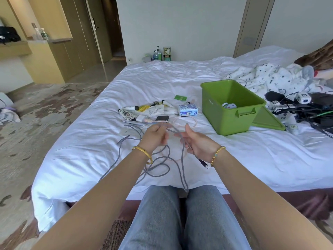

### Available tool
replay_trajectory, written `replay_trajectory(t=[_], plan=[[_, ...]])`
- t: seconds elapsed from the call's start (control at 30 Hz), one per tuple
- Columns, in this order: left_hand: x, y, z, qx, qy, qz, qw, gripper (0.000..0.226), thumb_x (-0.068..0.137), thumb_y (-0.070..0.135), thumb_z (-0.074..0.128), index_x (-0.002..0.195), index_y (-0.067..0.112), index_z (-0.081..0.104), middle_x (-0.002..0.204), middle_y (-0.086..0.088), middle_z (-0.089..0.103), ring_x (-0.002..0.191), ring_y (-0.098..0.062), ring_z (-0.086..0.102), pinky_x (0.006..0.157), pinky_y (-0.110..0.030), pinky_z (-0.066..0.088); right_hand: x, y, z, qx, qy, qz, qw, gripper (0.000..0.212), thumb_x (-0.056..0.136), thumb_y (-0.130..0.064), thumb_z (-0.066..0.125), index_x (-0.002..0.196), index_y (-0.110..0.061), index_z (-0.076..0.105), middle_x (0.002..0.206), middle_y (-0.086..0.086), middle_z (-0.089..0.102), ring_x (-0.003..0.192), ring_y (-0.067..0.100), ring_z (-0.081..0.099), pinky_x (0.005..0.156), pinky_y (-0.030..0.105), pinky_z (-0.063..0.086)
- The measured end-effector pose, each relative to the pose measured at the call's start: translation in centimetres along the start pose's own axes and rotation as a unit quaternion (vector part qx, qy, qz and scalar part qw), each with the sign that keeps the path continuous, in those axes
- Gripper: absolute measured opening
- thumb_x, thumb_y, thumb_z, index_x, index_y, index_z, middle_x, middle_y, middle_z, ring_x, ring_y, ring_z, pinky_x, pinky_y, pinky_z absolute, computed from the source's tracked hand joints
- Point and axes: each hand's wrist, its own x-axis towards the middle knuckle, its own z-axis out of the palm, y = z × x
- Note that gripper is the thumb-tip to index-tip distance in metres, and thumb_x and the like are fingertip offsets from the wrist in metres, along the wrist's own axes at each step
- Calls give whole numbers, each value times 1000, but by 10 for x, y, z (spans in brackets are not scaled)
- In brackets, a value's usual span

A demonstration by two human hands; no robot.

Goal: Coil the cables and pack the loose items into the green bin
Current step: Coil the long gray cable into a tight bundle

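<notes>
The fingers (163, 136) of the left hand (155, 138) are curled closed around a long grey braided cable (167, 154), pinching a strand of it above the white bed sheet (252, 159). The right hand (197, 141) grips the same cable lower down, its fingers wrapped round the strand so that the dark plug end (203, 162) hangs just below the wrist, beside a beaded bracelet (217, 156). Between the two hands the cable runs as a short raised span; the rest falls in loose loops on the sheet under the forearms and trails off the bed edge toward the knees. A thin pale pink cable (182, 121) lies in a loop just beyond the hands, near a white charger block (141, 118). Farther back sits a cluster of small items: tubes, a hairbrush and a blue-and-white box (188, 109). The green plastic bin (228, 112) stands open to the right of that cluster, well apart from the hands, with a few small white objects at its bottom and its green lid (268, 120) lying beside it.
</notes>
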Motion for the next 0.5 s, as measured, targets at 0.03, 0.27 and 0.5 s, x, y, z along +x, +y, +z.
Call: replay_trajectory(t=[0.03,0.27,0.5], plan=[[-2,-1,-3,-36,-21,-9,999,26,100,20,38,87,17,61,68,-2,56,54,-3,53,62,-22,48,0,0,-2,33,-11,0,999,52,97,-48,27,113,-11,60,68,-3,40,59,8,32,54,20,24],[-2,5,-17,-97,-107,-59,988,32,92,-3,38,86,16,64,89,-6,70,82,-18,67,82,-30,50,2,3,3,-52,117,-59,990,24,95,-13,48,78,-18,64,65,-1,44,59,9,38,54,17,31],[-3,9,-17,-60,-82,-102,990,29,97,37,42,89,17,62,52,6,56,38,-9,38,47,-18,42,5,9,4,86,118,-70,987,16,93,-9,52,83,-13,64,72,-1,55,66,8,46,67,17,49]])
